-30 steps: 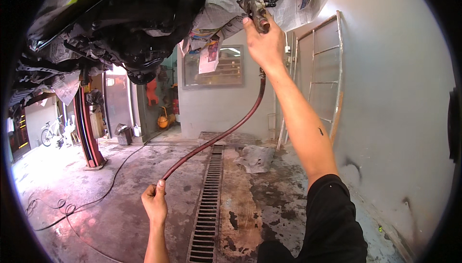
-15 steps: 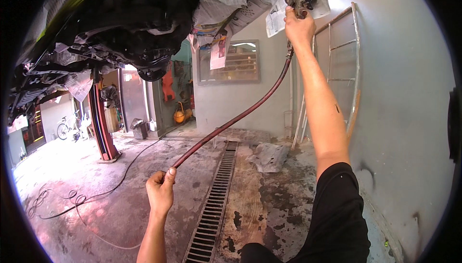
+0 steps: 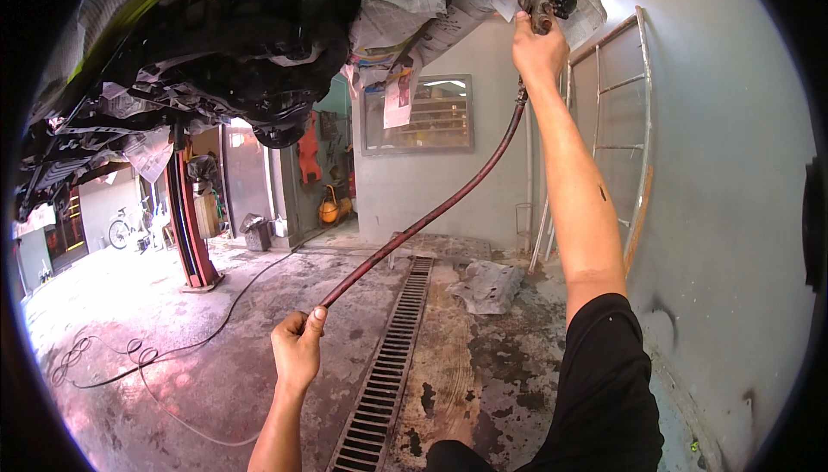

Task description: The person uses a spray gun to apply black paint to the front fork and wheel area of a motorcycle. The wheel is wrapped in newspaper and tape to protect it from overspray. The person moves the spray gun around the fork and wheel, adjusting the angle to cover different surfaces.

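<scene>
Raised toward the upper right, my right hand (image 3: 541,56) is wrapped round a grimy spray gun (image 3: 542,2) with a dark, round cup-like part beyond it. A dark red hose (image 3: 431,213) runs from the gun's lower end in a sagging curve down to the left. My left hand (image 3: 297,344), low and left of the floor drain, is closed on that hose, thumb up. Above and ahead hangs the black underside of a raised vehicle (image 3: 233,58). Newspaper sheets (image 3: 398,8) cover parts of its near right side, close to the gun.
A red lift post (image 3: 191,222) stands at left. Thin hoses (image 3: 220,321) lie coiled on the floor beside it. A slotted drain (image 3: 388,368) runs lengthwise, with a crumpled grey sheet (image 3: 487,286) nearby. A metal ladder frame (image 3: 645,101) leans by the right wall (image 3: 733,213).
My left hand has shifted slightly right and down with the hose. The view has swung a little; my right hand stays raised with the spray gun.
</scene>
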